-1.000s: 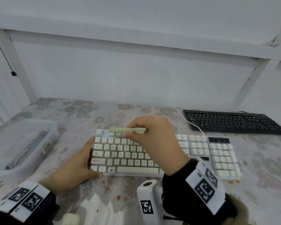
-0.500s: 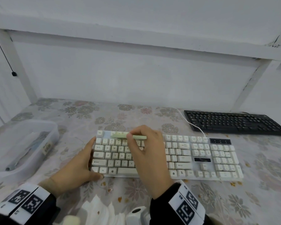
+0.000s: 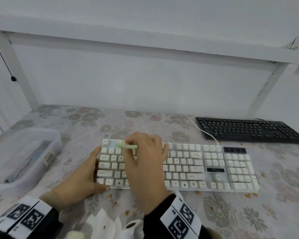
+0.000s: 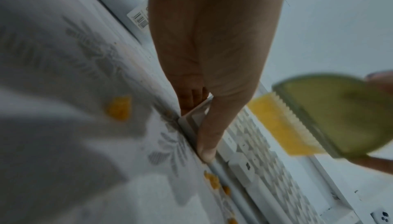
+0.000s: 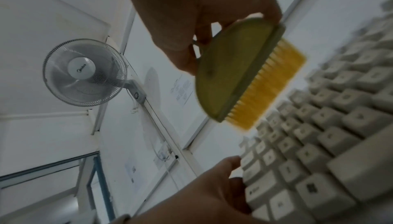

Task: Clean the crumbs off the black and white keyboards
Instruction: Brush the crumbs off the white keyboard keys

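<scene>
The white keyboard (image 3: 193,167) lies in front of me on the flowered cloth. My left hand (image 3: 79,180) holds its left end, thumb (image 4: 209,136) along the front edge and fingers at the side. My right hand (image 3: 145,163) pinches a small green brush (image 3: 127,146) with yellow bristles (image 5: 268,86) over the keyboard's upper left rows; the bristles hang just above the keys. The same brush (image 4: 340,118) shows in the left wrist view. Orange crumbs (image 3: 198,192) lie on the cloth along the keyboard's front edge. The black keyboard (image 3: 248,130) sits at the back right, untouched.
A clear plastic bin (image 3: 24,156) holding tools stands at the left. White tissue (image 3: 104,225) lies near the table's front edge between my wrists. A white cable (image 3: 202,130) runs from the white keyboard toward the black one. A wall and shelf frame close the back.
My right hand has moved forward and down with the brush, from above the top row toward the keys at the upper left. The left hand has stayed on the keyboard's left end.
</scene>
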Demonstrator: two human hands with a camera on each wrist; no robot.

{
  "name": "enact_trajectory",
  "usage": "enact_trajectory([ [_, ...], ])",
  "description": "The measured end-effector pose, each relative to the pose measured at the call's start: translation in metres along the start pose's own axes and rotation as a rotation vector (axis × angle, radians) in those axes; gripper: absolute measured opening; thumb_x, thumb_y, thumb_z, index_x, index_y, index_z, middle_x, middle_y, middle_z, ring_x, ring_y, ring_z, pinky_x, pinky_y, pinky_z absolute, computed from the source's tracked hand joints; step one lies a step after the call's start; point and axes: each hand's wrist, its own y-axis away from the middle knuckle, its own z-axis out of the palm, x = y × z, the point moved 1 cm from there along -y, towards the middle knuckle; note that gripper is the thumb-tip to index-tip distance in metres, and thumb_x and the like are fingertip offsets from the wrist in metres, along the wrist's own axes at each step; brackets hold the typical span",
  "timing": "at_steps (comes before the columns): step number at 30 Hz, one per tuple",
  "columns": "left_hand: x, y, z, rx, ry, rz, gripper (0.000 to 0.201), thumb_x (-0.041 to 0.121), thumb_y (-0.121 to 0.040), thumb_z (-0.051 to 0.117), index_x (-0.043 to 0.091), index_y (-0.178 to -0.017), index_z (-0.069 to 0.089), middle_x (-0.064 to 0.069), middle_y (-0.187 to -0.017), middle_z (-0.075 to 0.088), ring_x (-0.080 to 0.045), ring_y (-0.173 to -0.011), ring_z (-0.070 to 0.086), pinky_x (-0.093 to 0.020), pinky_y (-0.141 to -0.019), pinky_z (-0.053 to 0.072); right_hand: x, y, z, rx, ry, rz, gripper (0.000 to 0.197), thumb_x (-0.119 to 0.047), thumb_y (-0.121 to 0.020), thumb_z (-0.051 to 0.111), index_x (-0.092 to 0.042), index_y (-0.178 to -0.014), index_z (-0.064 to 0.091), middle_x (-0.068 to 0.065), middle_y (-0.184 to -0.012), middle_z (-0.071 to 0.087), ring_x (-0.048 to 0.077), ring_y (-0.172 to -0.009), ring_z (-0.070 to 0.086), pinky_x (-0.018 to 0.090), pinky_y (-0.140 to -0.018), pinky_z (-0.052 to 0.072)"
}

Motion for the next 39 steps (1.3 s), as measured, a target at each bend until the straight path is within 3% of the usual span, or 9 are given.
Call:
enact_trajectory([
  [4,0.002,0.001,0.000,0.023,-0.029,-0.008,0.096,-0.007,-0.069,0.077,0.044,-0.127,0.022,0.007,-0.095,0.064,0.011,-0.083,0.062,-0.009,-0.065,0.047,-0.005,0.001,0.004,-0.046,-0.180,-0.011,0.002,-0.032,-0.085,0.050,-0.033,-0.086,0.050,-0.018,-0.087,0.056,0.007,-0.094,0.045,0.050,-0.094,0.038],
  [6,0.001,0.001,0.000,0.008,0.012,-0.003,0.100,-0.012,-0.068,0.076,0.047,-0.129,0.022,0.004,-0.095,0.067,0.004,-0.087,0.065,-0.011,-0.067,0.049,0.007,-0.001,0.003,-0.027,-0.153,0.045,0.005,-0.033,-0.085,0.046,-0.034,-0.083,0.051,-0.017,-0.086,0.056,0.010,-0.094,0.047,0.051,-0.094,0.038],
  [9,-0.001,0.000,0.000,-0.012,0.029,0.018,0.103,-0.014,-0.068,0.075,0.053,-0.125,0.021,0.027,-0.105,0.063,-0.001,-0.091,0.067,-0.012,-0.069,0.050,0.010,0.002,0.000,0.060,0.066,0.008,0.007,-0.031,-0.081,0.041,-0.035,-0.084,0.046,-0.017,-0.091,0.053,0.014,-0.097,0.044,0.059,-0.097,0.034],
  [15,-0.004,-0.001,0.001,0.013,-0.008,-0.004,0.105,-0.009,-0.068,0.078,0.050,-0.130,0.016,0.011,-0.096,0.065,0.008,-0.086,0.063,-0.011,-0.067,0.049,0.002,0.001,-0.001,-0.039,-0.178,-0.017,0.003,-0.031,-0.085,0.050,-0.032,-0.084,0.052,-0.014,-0.089,0.055,0.013,-0.094,0.047,0.044,-0.089,0.040],
  [19,-0.007,-0.002,0.000,-0.010,0.008,0.017,0.109,-0.008,-0.067,0.079,0.059,-0.125,0.016,0.034,-0.109,0.059,-0.002,-0.097,0.066,-0.016,-0.075,0.052,0.024,0.001,-0.014,-0.024,-0.081,0.013,0.004,-0.035,-0.084,0.046,-0.035,-0.080,0.048,-0.014,-0.086,0.054,0.014,-0.092,0.046,0.047,-0.088,0.040],
  [23,-0.012,-0.004,0.000,-0.010,0.029,0.028,0.113,-0.007,-0.066,0.080,0.056,-0.133,0.015,0.028,-0.115,0.060,-0.009,-0.102,0.067,-0.025,-0.083,0.053,0.021,0.002,-0.033,0.063,-0.095,-0.013,0.008,-0.029,-0.084,0.050,-0.033,-0.078,0.047,-0.015,-0.083,0.054,0.012,-0.089,0.049,0.044,-0.087,0.043],
  [26,-0.013,-0.004,0.000,-0.009,0.022,0.035,0.113,-0.006,-0.066,0.080,0.057,-0.133,0.015,0.029,-0.115,0.060,-0.006,-0.101,0.066,-0.025,-0.083,0.053,0.021,0.003,-0.043,-0.045,-0.281,0.021,0.007,-0.027,-0.088,0.059,-0.028,-0.081,0.057,-0.011,-0.085,0.058,0.015,-0.093,0.053,0.037,-0.084,0.045],
  [31,-0.012,-0.004,0.000,-0.014,0.039,0.034,0.112,-0.006,-0.066,0.079,0.061,-0.131,0.017,0.024,-0.117,0.061,-0.010,-0.103,0.067,-0.030,-0.087,0.054,0.049,0.002,-0.055,0.031,-0.082,0.066,0.007,-0.028,-0.083,0.054,-0.031,-0.077,0.054,-0.014,-0.082,0.058,0.009,-0.091,0.050,0.042,-0.084,0.043],
  [39,-0.006,-0.002,0.001,-0.012,0.037,0.059,0.107,-0.011,-0.069,0.077,0.060,-0.124,0.019,0.036,-0.116,0.056,0.000,-0.103,0.064,-0.012,-0.080,0.052,0.048,0.004,-0.070,0.044,-0.163,0.059,0.009,-0.027,-0.085,0.059,-0.029,-0.077,0.056,-0.012,-0.083,0.059,0.016,-0.092,0.055,0.037,-0.081,0.046],
])
